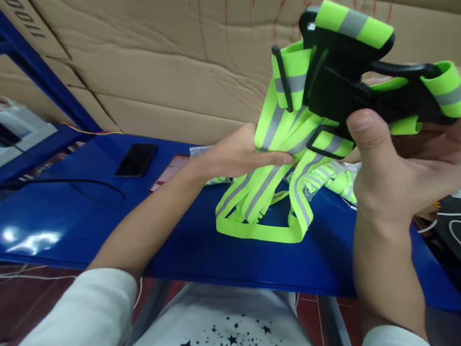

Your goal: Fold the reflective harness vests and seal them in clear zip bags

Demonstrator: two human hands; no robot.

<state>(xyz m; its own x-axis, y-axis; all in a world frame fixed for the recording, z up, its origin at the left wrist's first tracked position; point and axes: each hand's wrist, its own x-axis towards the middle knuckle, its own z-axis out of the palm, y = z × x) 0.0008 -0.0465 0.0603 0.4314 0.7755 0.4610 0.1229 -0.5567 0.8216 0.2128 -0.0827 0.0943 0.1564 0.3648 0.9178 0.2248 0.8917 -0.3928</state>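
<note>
A bundle of yellow-green straps point(269, 183) with grey stripes hangs above the blue table. My right hand point(407, 154) grips its black plastic buckle piece point(338, 68) at the upper right, thumb on the front. My left hand point(244, 155) is wrapped round the straps below the buckle, its thumb across them and its other fingers hidden behind. Black slider rings sit on the straps near the buckle. The looped lower ends hang down in front of the table.
On the blue table point(84, 217) are a black phone point(136, 160), a second phone point(170, 173) and more bagged green straps point(333, 182). A white box point(5, 136) and cables lie left, further cables right. Cardboard point(145, 46) stands behind.
</note>
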